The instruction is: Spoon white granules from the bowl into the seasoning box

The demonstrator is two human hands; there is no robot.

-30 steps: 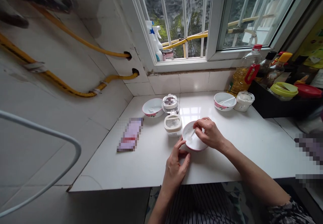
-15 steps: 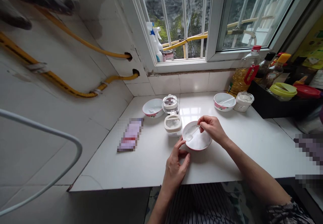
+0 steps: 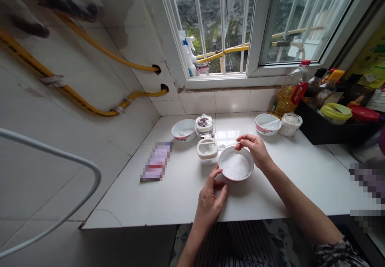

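My right hand (image 3: pixel 254 150) pinches a white plastic spoon (image 3: pixel 228 145) at a red-rimmed white ceramic bowl (image 3: pixel 236 181).
White powder (image 3: pixel 236 165) already fills it; my left hand (image 3: pixel 209 205) lightly grips its rim; a white floral bowl (image 3: pixel 183 130) and its twin (image 3: pixel 266 124) stand beyond.

- Centre of the frame: white bowl (image 3: pixel 236 164) with a red rim line, holding white powder.
- Just above it: white spoon (image 3: pixel 229 145).
- Upper centre and upper right: two more white bowls (image 3: pixel 183 130) (image 3: pixel 266 123), pink floral pattern on their outer walls.
- Worktop (image 3: pixel 144 207): glossy white.
- Upper left: yellow hoses (image 3: pixel 99 47) on pale tiles, dark-stained.
- Upper right: golden oil in a bottle (image 3: pixel 287 102) with a red handle; lime-green lid (image 3: pixel 336 112); red lid (image 3: pixel 363 114).
- Window sill: spray bottle (image 3: pixel 188 54), white with a blue collar.
- Bottom centre: apron (image 3: pixel 237 246), dark with thin pale vertical stripes.
- Bottom right: sleeve (image 3: pixel 339 253), black-and-white mottled pattern.
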